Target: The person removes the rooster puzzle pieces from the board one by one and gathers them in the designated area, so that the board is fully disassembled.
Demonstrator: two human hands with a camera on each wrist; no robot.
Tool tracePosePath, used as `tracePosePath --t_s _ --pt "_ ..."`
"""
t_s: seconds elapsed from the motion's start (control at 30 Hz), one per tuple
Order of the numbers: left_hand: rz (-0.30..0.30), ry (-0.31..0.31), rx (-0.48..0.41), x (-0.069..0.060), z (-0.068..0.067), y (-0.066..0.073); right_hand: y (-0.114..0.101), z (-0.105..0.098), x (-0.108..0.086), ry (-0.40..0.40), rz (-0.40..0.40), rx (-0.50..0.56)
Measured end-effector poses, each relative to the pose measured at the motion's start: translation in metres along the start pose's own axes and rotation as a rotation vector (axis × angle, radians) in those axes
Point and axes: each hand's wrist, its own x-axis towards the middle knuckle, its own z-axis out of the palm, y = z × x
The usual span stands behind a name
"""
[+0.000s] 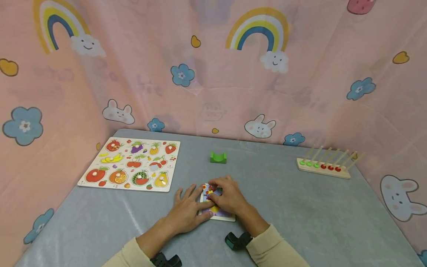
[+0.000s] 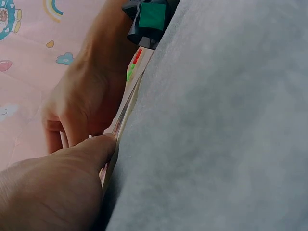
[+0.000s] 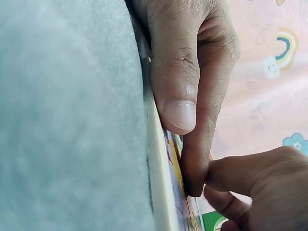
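A small, colourful picture puzzle board (image 1: 220,214) with a pale edge lies flat on the table in the head view. My left hand (image 1: 187,210) is spread at its left side, thumb and index finger resting on the board. In the right wrist view the left thumb (image 3: 180,113) presses by the near edge. My right hand (image 1: 230,196) bends over the upper part of the board, thumb and index finger pinching what looks like a small puzzle piece (image 1: 210,191), mostly hidden. In the right wrist view the right thumb (image 3: 231,173) meets the left index fingertip.
A fruit peg puzzle (image 1: 131,164) lies at the back left of the grey table (image 1: 287,211). Behind the small board stands a green cradle-shaped block (image 1: 218,158). A wooden rack (image 1: 323,168) with upright sticks and green and red beads stands at the back right, near a patterned curtain.
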Motion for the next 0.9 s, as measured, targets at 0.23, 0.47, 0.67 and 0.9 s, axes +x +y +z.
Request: tracePosePath --t_s 0.23,0.47,0.67,0.9 --pt "0.004 0.000 -0.011 0.000 0.000 -0.002 -0.002 -0.011 0.004 -0.006 0.072 0.060" --pt "-0.001 -0.009 -0.024 0.000 -0.001 0.000 -0.011 -0.038 0.002 0.026 0.110 0.094" --pt "-0.002 -0.009 -0.022 0.000 0.000 -0.001 -0.011 -0.063 -0.004 0.081 0.044 0.063" --pt "-0.014 -0.010 -0.027 0.000 0.000 0.000 -0.006 -0.081 -0.017 0.123 0.028 0.013"
